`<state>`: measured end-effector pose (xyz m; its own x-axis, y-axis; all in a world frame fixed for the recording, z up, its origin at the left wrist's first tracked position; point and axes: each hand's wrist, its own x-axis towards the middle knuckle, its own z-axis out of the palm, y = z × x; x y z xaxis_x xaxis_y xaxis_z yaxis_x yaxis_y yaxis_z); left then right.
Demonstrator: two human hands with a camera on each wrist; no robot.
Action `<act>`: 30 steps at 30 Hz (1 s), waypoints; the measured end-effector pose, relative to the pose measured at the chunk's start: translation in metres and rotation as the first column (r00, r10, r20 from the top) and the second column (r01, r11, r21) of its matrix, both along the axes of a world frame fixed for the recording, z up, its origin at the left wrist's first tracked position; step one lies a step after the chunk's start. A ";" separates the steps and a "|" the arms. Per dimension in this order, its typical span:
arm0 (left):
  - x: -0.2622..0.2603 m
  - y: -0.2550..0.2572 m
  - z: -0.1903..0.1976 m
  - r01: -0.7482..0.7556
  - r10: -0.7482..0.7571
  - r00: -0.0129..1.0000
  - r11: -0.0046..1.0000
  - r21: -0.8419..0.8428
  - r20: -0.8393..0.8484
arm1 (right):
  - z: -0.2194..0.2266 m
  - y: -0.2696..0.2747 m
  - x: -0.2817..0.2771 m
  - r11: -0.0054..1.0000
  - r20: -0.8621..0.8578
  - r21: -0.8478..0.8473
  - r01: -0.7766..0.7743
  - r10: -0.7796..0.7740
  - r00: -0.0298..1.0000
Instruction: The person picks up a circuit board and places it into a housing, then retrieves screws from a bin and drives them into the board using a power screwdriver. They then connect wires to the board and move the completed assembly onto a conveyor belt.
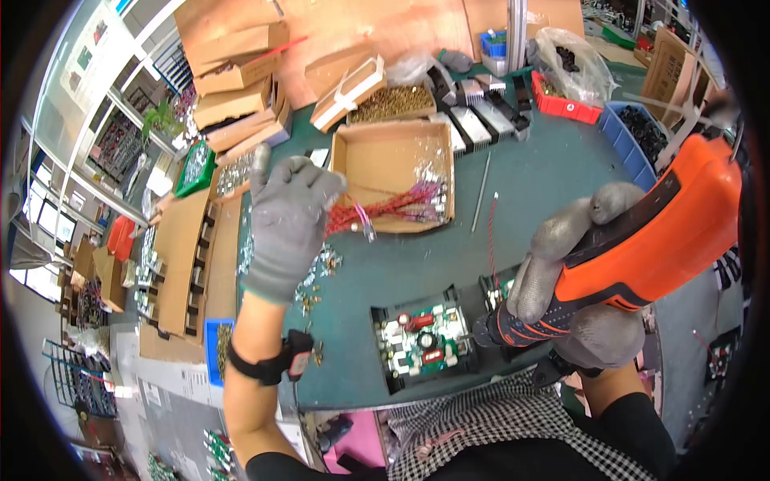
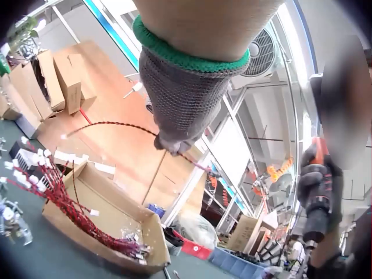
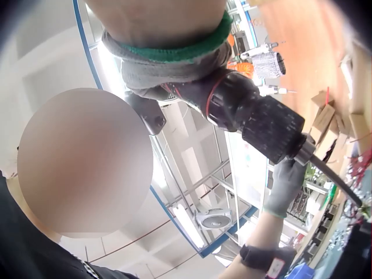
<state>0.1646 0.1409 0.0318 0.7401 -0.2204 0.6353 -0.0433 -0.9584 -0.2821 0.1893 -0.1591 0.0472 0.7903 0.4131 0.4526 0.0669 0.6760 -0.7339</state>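
My gloved left hand is raised beside the cardboard tray of red wires. Its fingertips pinch a red-and-black twisted wire, which sticks out on both sides of the hand in the left wrist view. My gloved right hand grips an orange-and-black power screwdriver, its chuck and long bit pointing down toward the bench. In the head view the chuck end is right at a green circuit board, which sits in a black housing.
A second board with a red twisted wire lies partly behind the screwdriver. Loose small metal parts are scattered below the left hand. A thin rod lies right of the tray. Red and blue bins stand at the back right.
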 end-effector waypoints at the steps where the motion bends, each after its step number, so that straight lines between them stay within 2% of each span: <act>1: -0.019 -0.006 -0.002 0.026 -0.024 0.996 1.000 0.014 -0.085 | 0.000 0.002 -0.001 0.999 0.046 0.030 -0.035 0.034 0.998; 3: -0.056 -0.020 -0.011 0.080 -0.069 0.966 0.996 0.032 -0.251 | -0.003 0.007 -0.009 0.994 0.103 0.049 -0.098 0.093 0.990; 6: -0.090 -0.041 -0.031 0.131 -0.131 0.916 0.991 -0.027 -0.379 | -0.005 0.021 -0.022 0.990 0.179 0.000 -0.140 0.138 0.974; 8: -0.098 -0.051 -0.041 0.150 -0.155 0.921 0.988 -0.040 -0.357 | -0.005 0.027 -0.027 0.990 0.263 -0.069 -0.119 0.133 0.956; 9: -0.100 -0.053 -0.048 0.157 -0.161 0.925 0.987 -0.040 -0.345 | -0.007 0.039 -0.043 0.993 0.105 0.010 -0.116 0.114 0.988; 12: -0.096 -0.058 -0.065 0.199 -0.204 0.928 0.979 -0.048 -0.313 | -0.019 0.042 -0.047 0.970 0.366 -0.229 0.079 0.011 0.931; 13: -0.095 -0.059 -0.067 0.201 -0.205 0.923 0.979 -0.045 -0.325 | -0.021 0.042 -0.046 0.956 0.423 -0.275 0.101 0.027 0.906; 16: -0.093 -0.057 -0.068 0.204 -0.202 0.920 0.978 -0.029 -0.337 | -0.032 0.049 -0.043 0.916 0.533 -0.373 0.149 0.080 0.842; 21: -0.092 -0.054 -0.070 0.216 -0.238 0.915 0.971 -0.104 -0.326 | -0.040 0.054 -0.048 0.781 0.589 -0.526 0.336 0.050 0.806; 23: -0.091 -0.055 -0.067 0.210 -0.230 0.909 0.973 -0.093 -0.349 | -0.041 0.055 -0.047 0.805 0.598 -0.500 0.319 0.054 0.800; 27: -0.088 -0.055 -0.065 0.202 -0.195 0.893 0.979 -0.025 -0.405 | -0.042 0.061 -0.042 0.942 0.524 -0.322 0.091 0.098 0.846; 29: -0.086 -0.056 -0.064 0.191 -0.175 0.883 0.982 -0.007 -0.436 | -0.043 0.061 -0.041 0.952 0.502 -0.302 0.047 0.117 0.857; 30: -0.085 -0.057 -0.064 0.187 -0.171 0.879 0.982 -0.008 -0.444 | -0.043 0.060 -0.042 0.942 0.522 -0.327 0.073 0.116 0.845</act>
